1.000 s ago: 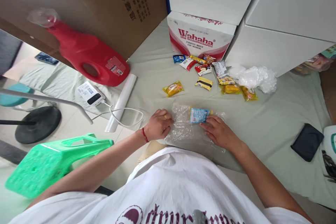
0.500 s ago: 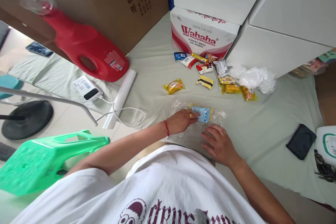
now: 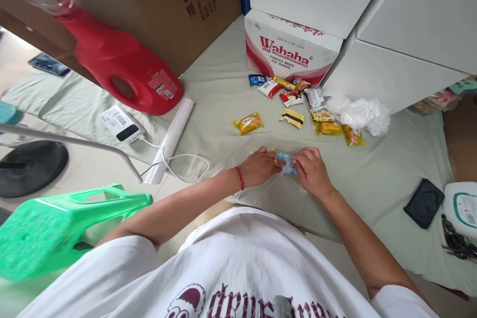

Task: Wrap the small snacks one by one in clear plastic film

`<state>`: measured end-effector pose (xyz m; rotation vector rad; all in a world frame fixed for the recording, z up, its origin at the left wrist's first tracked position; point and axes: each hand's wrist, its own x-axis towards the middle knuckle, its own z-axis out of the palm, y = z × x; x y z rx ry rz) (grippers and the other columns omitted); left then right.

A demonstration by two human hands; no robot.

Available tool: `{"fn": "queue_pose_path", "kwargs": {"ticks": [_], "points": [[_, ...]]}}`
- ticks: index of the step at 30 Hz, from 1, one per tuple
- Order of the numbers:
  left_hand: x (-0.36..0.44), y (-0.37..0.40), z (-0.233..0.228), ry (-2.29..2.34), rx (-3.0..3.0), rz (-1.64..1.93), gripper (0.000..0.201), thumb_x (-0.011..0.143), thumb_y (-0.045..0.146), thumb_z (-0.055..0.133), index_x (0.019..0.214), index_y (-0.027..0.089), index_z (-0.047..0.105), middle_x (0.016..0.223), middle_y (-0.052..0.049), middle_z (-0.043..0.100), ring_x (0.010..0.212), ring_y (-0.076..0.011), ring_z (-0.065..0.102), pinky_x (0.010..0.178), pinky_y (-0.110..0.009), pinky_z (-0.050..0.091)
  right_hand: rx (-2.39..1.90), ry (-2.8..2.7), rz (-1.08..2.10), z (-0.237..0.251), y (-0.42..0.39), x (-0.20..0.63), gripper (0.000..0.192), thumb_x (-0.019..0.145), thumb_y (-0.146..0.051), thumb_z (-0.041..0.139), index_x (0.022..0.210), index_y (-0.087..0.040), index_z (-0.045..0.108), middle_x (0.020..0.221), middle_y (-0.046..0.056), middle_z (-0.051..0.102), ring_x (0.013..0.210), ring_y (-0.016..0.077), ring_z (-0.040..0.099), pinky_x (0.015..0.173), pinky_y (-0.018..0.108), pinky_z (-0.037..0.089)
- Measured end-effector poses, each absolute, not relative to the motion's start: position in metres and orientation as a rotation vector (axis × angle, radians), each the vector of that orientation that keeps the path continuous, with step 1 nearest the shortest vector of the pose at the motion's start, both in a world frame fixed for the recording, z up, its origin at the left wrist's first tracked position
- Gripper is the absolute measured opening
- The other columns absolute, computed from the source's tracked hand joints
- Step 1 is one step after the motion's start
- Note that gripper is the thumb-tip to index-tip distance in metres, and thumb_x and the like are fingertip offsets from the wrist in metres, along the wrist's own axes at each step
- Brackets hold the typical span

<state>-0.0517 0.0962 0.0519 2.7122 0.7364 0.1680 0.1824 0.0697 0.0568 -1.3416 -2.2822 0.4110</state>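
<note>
A small blue snack packet (image 3: pixel 288 165) with yellow at its edge lies in front of me, on and partly under clear plastic film (image 3: pixel 257 195). My left hand (image 3: pixel 260 166), with a ring and a red wrist cord, holds the packet and film from the left, fingers bent over them. On the right, my right hand (image 3: pixel 312 169) has its fingertips closed on the film at the packet's right end. Both hands hide parts of the packet. Beyond them lie a yellow snack packet (image 3: pixel 248 123) and a yellow packet with a dark stripe (image 3: pixel 292 118).
More snack packets (image 3: pixel 292 98) lie before a Wahaha carton (image 3: pixel 290 52). Crumpled clear plastic (image 3: pixel 367 114) rests beside white drawers (image 3: pixel 406 59). At left are a red jug (image 3: pixel 126 69), a film roll (image 3: pixel 169 141), a cabled power bank (image 3: pixel 122 124) and a green stool (image 3: pixel 55 228).
My right hand has moved up to the packet and its fingers have closed on the film. The film now lies partly over the packet. My left fingers are more bent.
</note>
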Motion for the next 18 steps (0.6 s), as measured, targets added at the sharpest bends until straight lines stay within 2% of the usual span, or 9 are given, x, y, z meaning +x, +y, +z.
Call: {"fn": "queue_pose_path", "kwargs": {"ticks": [3, 5, 8, 10, 12, 14, 15, 16, 18], "points": [[-0.059, 0.100, 0.048, 0.761, 2.544, 0.241, 0.034, 0.099, 0.016, 0.047, 0.114, 0.025, 0.076, 0.117, -0.007, 0.077, 0.102, -0.0231, 0.064, 0.085, -0.039, 0.036, -1.445, -2.317, 0.443, 0.038, 0.090, 0.178, 0.029, 0.105, -0.026, 0.042, 0.101, -0.019, 0.071, 0.091, 0.009, 0.067, 0.089, 0.0253, 0.053, 0.086, 0.040, 0.044], [-0.074, 0.104, 0.041, 0.768, 2.310, 0.361, 0.038, 0.097, 0.019, 0.046, 0.125, 0.026, 0.072, 0.118, -0.008, 0.077, 0.098, -0.0224, 0.067, 0.089, -0.039, 0.041, -1.485, -2.318, 0.438, 0.027, 0.095, 0.176, 0.030, 0.105, -0.027, 0.042, 0.101, -0.019, 0.071, 0.092, 0.009, 0.067, 0.087, 0.0253, 0.052, 0.083, 0.039, 0.044], [-0.105, 0.099, 0.030, 0.822, 1.800, 0.669, 0.044, 0.102, 0.033, 0.039, 0.138, 0.022, 0.062, 0.127, -0.012, 0.074, 0.095, -0.0227, 0.070, 0.092, -0.040, 0.049, -1.485, -2.282, 0.452, 0.018, 0.097, 0.175, 0.028, 0.104, -0.025, 0.043, 0.105, -0.020, 0.070, 0.094, 0.009, 0.069, 0.088, 0.0256, 0.054, 0.083, 0.038, 0.044], [-0.120, 0.087, 0.026, 0.937, 1.542, 0.908, 0.055, 0.104, 0.048, 0.034, 0.148, 0.020, 0.051, 0.131, -0.016, 0.071, 0.100, -0.0249, 0.070, 0.096, -0.044, 0.050, -1.493, -2.250, 0.464, 0.017, 0.096, 0.175, 0.027, 0.103, -0.025, 0.043, 0.105, -0.022, 0.070, 0.094, 0.008, 0.070, 0.089, 0.0258, 0.055, 0.083, 0.038, 0.045], [-0.123, 0.071, 0.025, 1.062, 1.513, 1.040, 0.072, 0.098, 0.062, 0.046, 0.157, 0.021, 0.039, 0.138, -0.018, 0.067, 0.115, -0.0280, 0.066, 0.106, -0.049, 0.047, -1.504, -2.231, 0.475, 0.017, 0.095, 0.176, 0.026, 0.103, -0.025, 0.044, 0.105, -0.024, 0.070, 0.093, 0.008, 0.070, 0.089, 0.0262, 0.056, 0.084, 0.039, 0.045], [-0.116, 0.061, 0.023, 1.206, 1.640, 1.015, 0.086, 0.084, 0.062, 0.070, 0.154, 0.022, 0.044, 0.136, -0.015, 0.068, 0.124, -0.0302, 0.061, 0.115, -0.052, 0.039, -1.513, -2.216, 0.487, 0.017, 0.095, 0.176, 0.026, 0.103, -0.026, 0.044, 0.104, -0.024, 0.070, 0.093, 0.007, 0.070, 0.089, 0.0265, 0.056, 0.084, 0.039, 0.045], [-0.110, 0.060, 0.022, 1.295, 1.690, 0.977, 0.078, 0.079, 0.057, 0.076, 0.146, 0.022, 0.055, 0.127, -0.013, 0.072, 0.123, -0.0299, 0.062, 0.116, -0.052, 0.038, -1.513, -2.210, 0.495, 0.017, 0.095, 0.176, 0.026, 0.103, -0.026, 0.044, 0.104, -0.024, 0.070, 0.093, 0.007, 0.071, 0.089, 0.0264, 0.057, 0.084, 0.039, 0.046], [-0.104, 0.064, 0.020, 1.391, 1.709, 0.945, 0.060, 0.080, 0.051, 0.075, 0.132, 0.021, 0.066, 0.115, -0.011, 0.075, 0.117, -0.0287, 0.064, 0.114, -0.050, 0.040, -1.514, -2.203, 0.504, 0.017, 0.095, 0.176, 0.026, 0.103, -0.027, 0.044, 0.103, -0.023, 0.070, 0.094, 0.007, 0.071, 0.089, 0.0262, 0.057, 0.084, 0.039, 0.046], [-0.096, 0.081, 0.015, 1.607, 1.613, 0.929, 0.024, 0.088, 0.039, 0.064, 0.099, 0.020, 0.075, 0.090, -0.007, 0.075, 0.096, -0.0244, 0.067, 0.101, -0.044, 0.049, -1.519, -2.184, 0.525, 0.017, 0.095, 0.176, 0.026, 0.102, -0.027, 0.044, 0.104, -0.023, 0.070, 0.094, 0.007, 0.072, 0.089, 0.0255, 0.059, 0.083, 0.038, 0.046]]}}
